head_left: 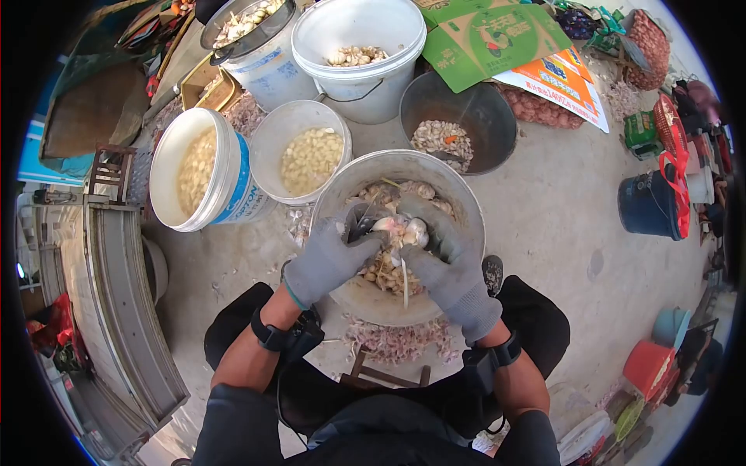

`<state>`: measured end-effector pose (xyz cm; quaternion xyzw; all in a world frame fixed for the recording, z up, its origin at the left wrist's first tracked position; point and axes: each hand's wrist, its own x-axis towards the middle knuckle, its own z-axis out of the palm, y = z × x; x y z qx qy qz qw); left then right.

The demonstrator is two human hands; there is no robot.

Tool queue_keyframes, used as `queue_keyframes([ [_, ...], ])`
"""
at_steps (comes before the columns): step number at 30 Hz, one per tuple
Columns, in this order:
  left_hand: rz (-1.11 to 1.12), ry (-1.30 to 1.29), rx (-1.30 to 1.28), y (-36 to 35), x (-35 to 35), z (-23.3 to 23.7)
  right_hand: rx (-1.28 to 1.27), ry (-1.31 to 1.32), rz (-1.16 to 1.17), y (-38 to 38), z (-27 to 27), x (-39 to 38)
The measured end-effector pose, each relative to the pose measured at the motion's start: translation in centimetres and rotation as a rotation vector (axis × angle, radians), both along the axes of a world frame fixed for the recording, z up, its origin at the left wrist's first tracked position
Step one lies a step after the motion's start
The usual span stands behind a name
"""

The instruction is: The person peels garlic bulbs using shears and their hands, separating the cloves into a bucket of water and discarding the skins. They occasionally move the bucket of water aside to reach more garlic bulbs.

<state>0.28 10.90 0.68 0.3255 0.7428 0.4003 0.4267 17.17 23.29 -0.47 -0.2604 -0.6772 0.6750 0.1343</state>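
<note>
My left hand (322,262) and my right hand (452,276), both in grey work gloves, meet over a large metal pot (320,182). Between them, partly broken heads of garlic (402,231) show white and pinkish cloves. My left fingers are curled in from the left side, their tips dark. My right fingers wrap the garlic from the right, with the thumb pressed near a pale dry stalk (405,281) that points down. More loose garlic (381,272) fills the pot below. The hands hide part of what they grip.
Beyond the pot stand a dark basin (497,144) with cloves, a white bucket (361,27), and a tub (311,116) and tilted bucket (225,182) of cloves in liquid. Garlic skins (400,338) lie below. A dark blue bucket (649,206) stands at right.
</note>
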Motion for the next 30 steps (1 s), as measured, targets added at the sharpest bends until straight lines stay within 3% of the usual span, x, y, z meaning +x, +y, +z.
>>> queue_keyframes([
  [1,-0.004,0.003,0.005,-0.1,0.1,0.6,-0.069,0.025,-0.011,-0.2,0.3,0.2],
  [3,0.085,-0.300,-0.086,-0.4,0.1,1.7,-0.133,0.053,-0.025,-0.6,0.9,0.4],
  [5,0.145,-0.395,-0.026,-0.9,0.5,0.9,-0.247,0.080,-0.032,-1.1,1.5,0.5],
  [9,0.315,-0.720,0.110,-1.1,2.0,0.8,-0.226,0.109,0.002,-1.1,2.0,1.0],
  [15,0.318,-0.971,0.178,-1.8,2.2,-1.0,-0.175,0.066,0.053,-1.0,2.4,2.4],
  [22,0.388,-0.980,0.254,-1.2,2.7,-0.9,-0.475,0.151,0.031,-0.6,3.0,3.2],
  [26,0.372,-0.704,0.155,-0.6,3.8,2.2,-0.513,0.089,0.007,-0.9,2.5,3.5],
  [30,0.242,-0.455,0.085,-0.5,3.9,1.1,-0.281,0.079,-0.001,-1.1,1.9,3.5],
])
